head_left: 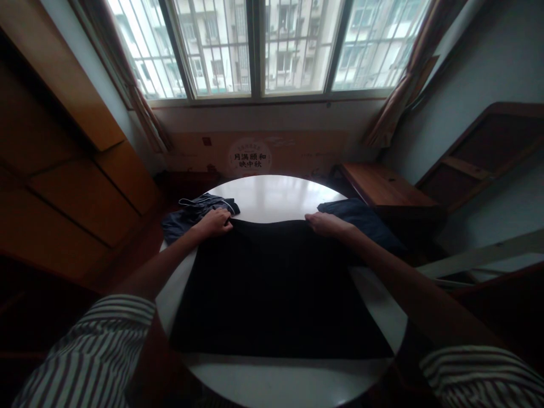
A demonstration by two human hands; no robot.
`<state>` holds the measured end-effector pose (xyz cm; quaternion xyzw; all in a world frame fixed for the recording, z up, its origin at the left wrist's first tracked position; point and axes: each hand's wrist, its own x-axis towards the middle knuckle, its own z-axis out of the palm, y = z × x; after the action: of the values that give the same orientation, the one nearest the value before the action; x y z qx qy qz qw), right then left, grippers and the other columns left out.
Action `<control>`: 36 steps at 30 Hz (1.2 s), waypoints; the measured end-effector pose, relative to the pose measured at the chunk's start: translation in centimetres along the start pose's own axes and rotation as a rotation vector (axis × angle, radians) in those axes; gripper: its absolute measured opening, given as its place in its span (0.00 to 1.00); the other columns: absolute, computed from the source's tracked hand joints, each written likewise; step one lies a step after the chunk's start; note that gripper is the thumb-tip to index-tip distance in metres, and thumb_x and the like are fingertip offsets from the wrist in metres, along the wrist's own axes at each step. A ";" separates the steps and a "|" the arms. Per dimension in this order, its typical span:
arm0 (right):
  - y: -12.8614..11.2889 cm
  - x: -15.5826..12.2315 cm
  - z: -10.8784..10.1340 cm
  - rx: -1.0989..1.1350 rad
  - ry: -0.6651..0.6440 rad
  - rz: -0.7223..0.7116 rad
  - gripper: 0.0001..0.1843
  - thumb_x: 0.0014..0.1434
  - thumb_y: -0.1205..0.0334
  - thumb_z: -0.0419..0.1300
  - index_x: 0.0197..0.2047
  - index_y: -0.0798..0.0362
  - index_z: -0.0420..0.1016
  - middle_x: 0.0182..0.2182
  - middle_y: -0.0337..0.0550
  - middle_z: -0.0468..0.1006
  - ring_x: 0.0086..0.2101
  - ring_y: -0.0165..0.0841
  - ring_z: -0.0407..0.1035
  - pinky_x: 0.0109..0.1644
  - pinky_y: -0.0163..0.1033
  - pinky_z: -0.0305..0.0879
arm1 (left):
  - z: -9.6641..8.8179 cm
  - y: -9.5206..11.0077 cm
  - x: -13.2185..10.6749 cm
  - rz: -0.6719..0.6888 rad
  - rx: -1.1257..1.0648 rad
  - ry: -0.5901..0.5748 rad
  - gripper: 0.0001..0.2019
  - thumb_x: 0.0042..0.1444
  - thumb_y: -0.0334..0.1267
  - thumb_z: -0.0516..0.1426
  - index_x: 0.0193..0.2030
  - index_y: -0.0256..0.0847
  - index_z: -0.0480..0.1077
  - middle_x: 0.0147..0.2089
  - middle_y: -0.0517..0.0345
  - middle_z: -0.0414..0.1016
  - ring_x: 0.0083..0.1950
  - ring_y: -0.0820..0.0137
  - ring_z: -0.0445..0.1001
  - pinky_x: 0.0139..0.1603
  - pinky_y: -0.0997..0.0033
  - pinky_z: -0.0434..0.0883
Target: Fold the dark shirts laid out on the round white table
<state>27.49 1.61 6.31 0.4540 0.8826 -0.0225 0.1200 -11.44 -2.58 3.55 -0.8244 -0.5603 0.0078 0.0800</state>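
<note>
A black garment (278,289) lies spread over a round white table (272,195), its near edge straight and wider than its far edge. What kind of garment it is I cannot tell. My left hand (216,222) is closed on its far left corner. At the far right corner my right hand (327,224) pinches the cloth. Between the two hands the far edge sags slightly. A crumpled dark garment with white piping (199,209) lies beside my left hand. Dark blue folded cloth (361,221) rests beyond my right forearm.
A wooden desk (382,184) stands behind the table at the right. Wooden cabinets (80,192) line the left side. Ahead is a barred window (255,51) with curtains, above a printed banner (289,153). A framed wooden panel (488,153) leans at the right wall.
</note>
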 end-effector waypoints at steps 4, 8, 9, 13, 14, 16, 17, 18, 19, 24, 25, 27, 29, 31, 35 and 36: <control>0.0 0.0 0.4 -0.024 0.017 0.028 0.15 0.67 0.67 0.49 0.54 0.58 0.70 0.47 0.60 0.77 0.42 0.43 0.76 0.39 0.40 0.66 | -0.2 0.5 -0.3 -0.118 -0.029 -0.028 0.13 0.59 0.37 0.52 0.45 0.35 0.73 0.40 0.47 0.79 0.42 0.60 0.77 0.45 0.65 0.68; -0.5 0.3 0.9 -0.050 0.042 0.033 0.15 0.67 0.69 0.49 0.53 0.59 0.69 0.46 0.59 0.77 0.43 0.42 0.75 0.41 0.39 0.65 | 0.0 0.8 -0.3 -0.168 0.004 -0.017 0.13 0.60 0.36 0.52 0.47 0.35 0.72 0.40 0.47 0.79 0.42 0.60 0.77 0.46 0.64 0.67; -0.8 0.3 1.0 -0.059 0.050 0.032 0.15 0.66 0.70 0.49 0.53 0.60 0.70 0.46 0.59 0.77 0.44 0.43 0.74 0.43 0.40 0.65 | 0.1 1.0 -0.4 -0.161 0.023 -0.011 0.13 0.59 0.35 0.52 0.47 0.35 0.72 0.42 0.46 0.78 0.44 0.59 0.76 0.47 0.63 0.67; -3.3 -1.2 2.1 -0.115 0.172 0.012 0.19 0.64 0.74 0.49 0.56 0.65 0.68 0.52 0.64 0.72 0.51 0.47 0.68 0.55 0.47 0.60 | 0.2 2.8 -1.5 -0.091 0.107 0.102 0.16 0.58 0.30 0.53 0.52 0.34 0.72 0.50 0.41 0.73 0.52 0.53 0.71 0.53 0.55 0.64; -4.5 -2.2 2.6 -0.126 0.225 -0.023 0.20 0.64 0.74 0.49 0.58 0.65 0.68 0.52 0.64 0.72 0.52 0.48 0.67 0.57 0.49 0.59 | 0.1 3.5 -2.0 -0.058 0.094 0.133 0.17 0.58 0.29 0.53 0.53 0.35 0.71 0.51 0.41 0.72 0.53 0.54 0.69 0.55 0.54 0.64; -7.3 -4.8 3.9 -0.111 0.316 -0.147 0.20 0.64 0.72 0.51 0.59 0.64 0.68 0.53 0.62 0.72 0.52 0.48 0.66 0.60 0.52 0.57 | -0.3 5.2 -3.1 0.030 0.018 0.151 0.17 0.58 0.27 0.53 0.54 0.36 0.71 0.52 0.44 0.72 0.54 0.56 0.69 0.57 0.56 0.63; -8.9 -6.3 4.5 -0.075 0.338 -0.226 0.19 0.65 0.69 0.53 0.58 0.62 0.69 0.53 0.60 0.73 0.53 0.48 0.66 0.61 0.53 0.56 | -0.5 6.2 -3.6 0.076 -0.026 0.141 0.17 0.58 0.27 0.53 0.54 0.37 0.71 0.53 0.45 0.72 0.54 0.58 0.69 0.58 0.57 0.63; -10.4 -7.9 5.1 -0.022 0.342 -0.310 0.18 0.65 0.66 0.55 0.57 0.60 0.70 0.53 0.59 0.73 0.53 0.47 0.66 0.62 0.54 0.56 | -0.8 7.3 -4.2 0.118 -0.061 0.126 0.17 0.58 0.26 0.53 0.53 0.37 0.71 0.53 0.46 0.71 0.54 0.59 0.69 0.58 0.58 0.63; -11.9 -9.5 5.5 0.044 0.337 -0.391 0.19 0.65 0.61 0.57 0.57 0.59 0.70 0.53 0.58 0.73 0.54 0.47 0.66 0.62 0.54 0.56 | -1.1 8.5 -4.9 0.154 -0.088 0.109 0.17 0.59 0.26 0.53 0.53 0.37 0.71 0.53 0.46 0.71 0.53 0.60 0.69 0.58 0.59 0.64; -15.4 -15.0 5.6 0.291 0.333 -0.511 0.18 0.64 0.58 0.61 0.54 0.58 0.71 0.52 0.54 0.74 0.53 0.43 0.67 0.57 0.48 0.64 | -3.3 15.7 -9.9 0.395 -0.228 0.009 0.12 0.65 0.32 0.50 0.51 0.37 0.71 0.50 0.47 0.72 0.48 0.62 0.71 0.52 0.62 0.69; -15.5 -15.5 5.6 0.301 0.347 -0.482 0.16 0.64 0.61 0.61 0.53 0.58 0.72 0.50 0.53 0.75 0.51 0.42 0.68 0.55 0.47 0.66 | -3.6 16.8 -10.8 0.447 -0.264 0.001 0.12 0.65 0.33 0.51 0.51 0.37 0.70 0.50 0.47 0.73 0.48 0.62 0.71 0.52 0.62 0.70; -15.7 -16.3 5.7 0.282 0.368 -0.438 0.12 0.63 0.63 0.62 0.49 0.58 0.73 0.45 0.51 0.76 0.46 0.41 0.69 0.50 0.47 0.68 | -4.1 17.7 -11.6 0.486 -0.318 0.004 0.13 0.64 0.31 0.51 0.53 0.37 0.70 0.52 0.47 0.72 0.50 0.62 0.71 0.54 0.63 0.70; -16.5 -16.7 6.0 0.217 0.384 -0.460 0.12 0.61 0.60 0.64 0.45 0.58 0.74 0.41 0.49 0.76 0.43 0.42 0.68 0.46 0.47 0.69 | -4.3 17.0 -10.2 0.423 -0.343 0.016 0.16 0.60 0.27 0.50 0.54 0.38 0.70 0.53 0.48 0.73 0.51 0.63 0.71 0.54 0.65 0.70; -17.8 -16.9 6.4 0.124 0.399 -0.520 0.09 0.61 0.62 0.63 0.44 0.58 0.74 0.40 0.48 0.75 0.41 0.42 0.68 0.43 0.47 0.68 | -4.0 15.1 -6.8 0.309 -0.352 0.025 0.18 0.59 0.26 0.50 0.54 0.38 0.70 0.54 0.47 0.73 0.53 0.63 0.72 0.56 0.66 0.69; -20.6 -16.7 6.2 0.008 0.408 -0.546 0.11 0.62 0.70 0.58 0.49 0.61 0.73 0.40 0.49 0.75 0.40 0.40 0.67 0.41 0.45 0.67 | -2.6 11.1 2.4 0.148 -0.365 -0.043 0.20 0.65 0.41 0.52 0.60 0.33 0.67 0.60 0.40 0.70 0.61 0.58 0.68 0.63 0.62 0.63; -21.1 -16.7 6.1 0.010 0.404 -0.536 0.14 0.62 0.68 0.59 0.50 0.63 0.73 0.43 0.51 0.75 0.42 0.42 0.67 0.43 0.47 0.67 | -2.3 10.5 4.4 0.117 -0.379 -0.095 0.25 0.63 0.48 0.54 0.62 0.33 0.65 0.62 0.39 0.68 0.63 0.57 0.67 0.63 0.62 0.63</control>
<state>20.96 -24.92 2.84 0.2016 0.9764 0.0329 -0.0701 0.10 -2.54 4.65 -0.8545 -0.5061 -0.0541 -0.1037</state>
